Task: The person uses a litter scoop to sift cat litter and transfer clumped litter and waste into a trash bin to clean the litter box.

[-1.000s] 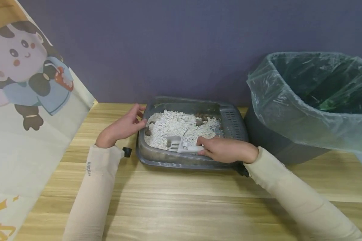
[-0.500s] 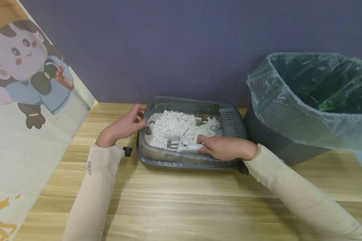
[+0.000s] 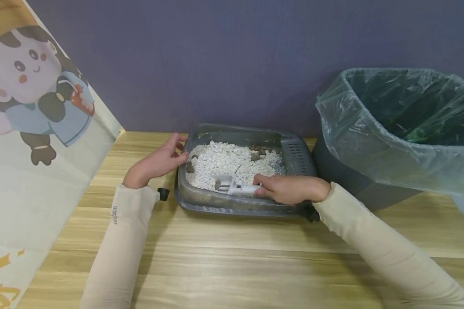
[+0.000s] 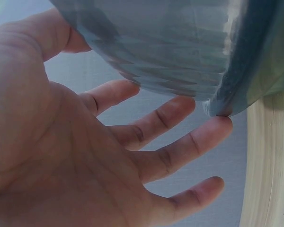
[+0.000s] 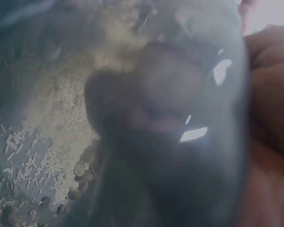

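A grey litter box holds white pellet litter with brown clumps at its left end and far right. My right hand grips the handle of a white litter scoop, whose slotted head lies in the litter near the front wall. A small brown clump sits at the scoop's head. My left hand is at the box's left end; in the left wrist view its spread fingers reach the outside of the box wall. Through the translucent wall, the right wrist view shows litter, blurred.
A tall grey bin lined with a clear plastic bag stands right of the litter box. Behind runs a dark blue-grey wall, and a cartoon-printed panel stands at left. Everything rests on a wood-grain tabletop.
The scoop has shifted very slightly in the litter, and the brown clump at its head shows more clearly. My left hand stays at the box's left end.
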`<state>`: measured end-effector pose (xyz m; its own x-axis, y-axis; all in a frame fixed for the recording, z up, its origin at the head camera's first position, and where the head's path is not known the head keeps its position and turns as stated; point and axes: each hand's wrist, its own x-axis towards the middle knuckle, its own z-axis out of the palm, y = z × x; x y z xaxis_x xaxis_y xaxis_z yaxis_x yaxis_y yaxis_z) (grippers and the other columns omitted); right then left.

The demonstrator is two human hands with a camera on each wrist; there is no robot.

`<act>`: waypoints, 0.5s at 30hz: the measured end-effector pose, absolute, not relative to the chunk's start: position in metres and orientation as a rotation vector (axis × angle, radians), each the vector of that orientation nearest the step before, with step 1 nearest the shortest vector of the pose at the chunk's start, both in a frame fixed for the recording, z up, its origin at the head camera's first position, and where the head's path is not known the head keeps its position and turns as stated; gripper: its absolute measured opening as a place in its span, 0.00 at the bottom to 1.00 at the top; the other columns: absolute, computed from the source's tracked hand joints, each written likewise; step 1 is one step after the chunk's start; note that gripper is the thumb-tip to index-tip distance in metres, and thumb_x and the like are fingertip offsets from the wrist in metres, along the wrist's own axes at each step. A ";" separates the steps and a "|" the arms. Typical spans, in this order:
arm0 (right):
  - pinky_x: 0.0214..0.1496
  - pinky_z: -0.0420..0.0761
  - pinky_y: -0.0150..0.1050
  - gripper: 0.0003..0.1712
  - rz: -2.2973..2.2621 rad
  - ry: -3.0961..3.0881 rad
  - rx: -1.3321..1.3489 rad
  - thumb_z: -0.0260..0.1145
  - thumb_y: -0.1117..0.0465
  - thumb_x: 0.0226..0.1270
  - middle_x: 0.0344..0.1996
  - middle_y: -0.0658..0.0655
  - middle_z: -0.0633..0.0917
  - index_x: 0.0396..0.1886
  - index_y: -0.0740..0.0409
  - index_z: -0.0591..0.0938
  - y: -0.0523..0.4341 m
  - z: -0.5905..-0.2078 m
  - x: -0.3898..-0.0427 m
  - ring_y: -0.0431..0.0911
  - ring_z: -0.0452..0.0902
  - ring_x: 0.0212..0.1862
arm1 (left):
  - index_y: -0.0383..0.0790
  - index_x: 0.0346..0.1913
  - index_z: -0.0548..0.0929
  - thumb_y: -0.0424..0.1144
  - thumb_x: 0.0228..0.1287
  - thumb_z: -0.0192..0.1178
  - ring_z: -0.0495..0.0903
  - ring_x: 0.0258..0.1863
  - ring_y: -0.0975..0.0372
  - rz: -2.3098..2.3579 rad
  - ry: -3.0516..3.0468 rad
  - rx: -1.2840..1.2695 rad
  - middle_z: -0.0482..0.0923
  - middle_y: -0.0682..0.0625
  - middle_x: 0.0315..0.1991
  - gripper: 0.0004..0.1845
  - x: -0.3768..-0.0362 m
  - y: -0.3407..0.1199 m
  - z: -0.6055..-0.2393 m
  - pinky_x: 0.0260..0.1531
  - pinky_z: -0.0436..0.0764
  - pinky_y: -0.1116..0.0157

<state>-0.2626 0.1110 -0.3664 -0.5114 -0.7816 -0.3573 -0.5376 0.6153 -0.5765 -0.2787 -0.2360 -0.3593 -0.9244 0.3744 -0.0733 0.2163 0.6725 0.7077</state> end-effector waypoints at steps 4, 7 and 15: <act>0.27 0.67 0.37 0.08 -0.501 2.302 -1.075 0.49 0.55 0.75 0.23 0.50 0.72 0.47 0.52 0.68 0.112 -0.367 -0.264 0.40 0.61 0.20 | 0.33 0.65 0.55 0.38 0.69 0.49 0.72 0.48 0.48 1.095 2.676 0.487 0.66 0.36 0.53 0.26 -0.280 -0.236 -0.360 0.42 0.74 0.54; 0.27 0.67 0.37 0.07 -0.479 2.335 -1.099 0.50 0.57 0.75 0.23 0.50 0.73 0.48 0.52 0.68 0.111 -0.366 -0.263 0.40 0.62 0.20 | 0.33 0.65 0.55 0.39 0.69 0.49 0.71 0.48 0.48 1.090 2.676 0.492 0.66 0.36 0.53 0.27 -0.280 -0.235 -0.360 0.42 0.74 0.54; 0.27 0.66 0.37 0.09 -0.447 2.283 -1.052 0.46 0.57 0.76 0.22 0.49 0.69 0.51 0.51 0.67 0.108 -0.364 -0.261 0.39 0.60 0.19 | 0.34 0.66 0.54 0.39 0.68 0.48 0.71 0.49 0.48 1.092 2.664 0.481 0.65 0.37 0.54 0.27 -0.280 -0.236 -0.360 0.43 0.73 0.54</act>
<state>-0.2609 0.1083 -0.3642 -0.5206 -0.7719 -0.3647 -0.5776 0.6331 -0.5153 -0.2799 -0.2357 -0.3599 -0.9218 0.3794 -0.0795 0.2145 0.6701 0.7106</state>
